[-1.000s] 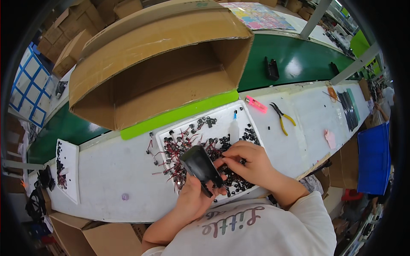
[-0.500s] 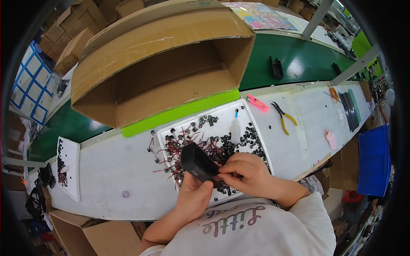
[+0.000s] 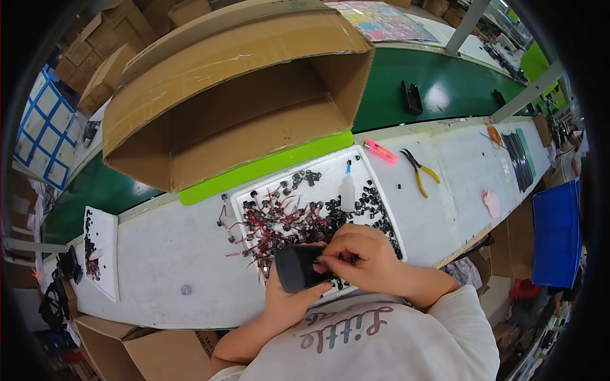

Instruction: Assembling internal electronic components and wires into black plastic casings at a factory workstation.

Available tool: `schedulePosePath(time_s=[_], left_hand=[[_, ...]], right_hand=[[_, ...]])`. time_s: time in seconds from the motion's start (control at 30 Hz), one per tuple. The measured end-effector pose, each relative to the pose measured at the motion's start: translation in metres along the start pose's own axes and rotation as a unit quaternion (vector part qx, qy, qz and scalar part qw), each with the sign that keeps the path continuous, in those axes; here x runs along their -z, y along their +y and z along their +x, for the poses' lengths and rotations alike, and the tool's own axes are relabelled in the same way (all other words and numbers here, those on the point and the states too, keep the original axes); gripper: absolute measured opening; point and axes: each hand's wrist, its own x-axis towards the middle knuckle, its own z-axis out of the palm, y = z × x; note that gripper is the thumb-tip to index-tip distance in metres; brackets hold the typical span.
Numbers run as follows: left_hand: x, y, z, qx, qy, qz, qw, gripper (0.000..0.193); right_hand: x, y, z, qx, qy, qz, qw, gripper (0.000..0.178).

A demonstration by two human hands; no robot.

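A black plastic housing, hollow on one side (image 3: 292, 270), rests in my left hand (image 3: 284, 303), whose fingers and thumb wrap around it. At its right side, my right hand (image 3: 363, 254) has thumb and fingers pinched together by the opening; whatever is between them is too small or hidden to make out. Both hands are over the near part of a white foam tray (image 3: 333, 166). Small black parts with red and black wires (image 3: 273, 219) fill its left half. Loose small black pieces (image 3: 372, 203) lie on the right, beside a translucent bottle with a blue tip (image 3: 347, 193).
Behind the tray, a large open cardboard box (image 3: 248, 95) stands by a lime-green strip (image 3: 267, 168). To the right lie a pink cutter (image 3: 380, 152) and yellow-handled pliers (image 3: 420, 173). A second white tray (image 3: 108, 254) sits far left; a blue bin (image 3: 556, 238) stands right.
The black housing has turned in my left hand and come lower, its rounded end now toward me. My right hand stays pinched at its right side.
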Motion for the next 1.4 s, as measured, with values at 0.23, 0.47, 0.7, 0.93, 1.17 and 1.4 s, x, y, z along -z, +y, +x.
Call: schedulePosePath(time_s=[0.23, 0.47, 0.7, 0.93, 1.17, 1.4], left_hand=[[-0.004, -0.003, 0.002, 0.022, 0.016, -0.062, 0.998, 0.053], [-0.005, -0.008, 0.002, 0.013, 0.030, -0.066, 0.997, 0.053], [-0.007, -0.004, 0.007, -0.029, 0.022, -0.095, 0.995, 0.059], [0.000, -0.001, 0.002, -0.028, 0.025, -0.142, 0.989, 0.063], [0.007, 0.007, 0.006, 0.045, 0.027, -0.177, 0.983, 0.052], [0.005, 0.010, 0.007, 0.068, 0.016, -0.220, 0.973, 0.045]], right_hand=[[-0.006, 0.003, -0.001, -0.081, 0.010, 0.046, 0.996, 0.007], [-0.008, 0.009, 0.000, -0.056, 0.017, 0.006, 0.998, 0.007], [-0.005, 0.014, 0.004, -0.214, -0.001, 0.125, 0.969, 0.016], [0.027, 0.020, 0.014, -0.168, -0.132, 0.066, 0.975, 0.012], [0.043, 0.059, 0.030, -0.001, -0.090, -0.432, 0.897, 0.036], [0.039, 0.060, 0.031, -0.028, -0.068, -0.410, 0.909, 0.028]])
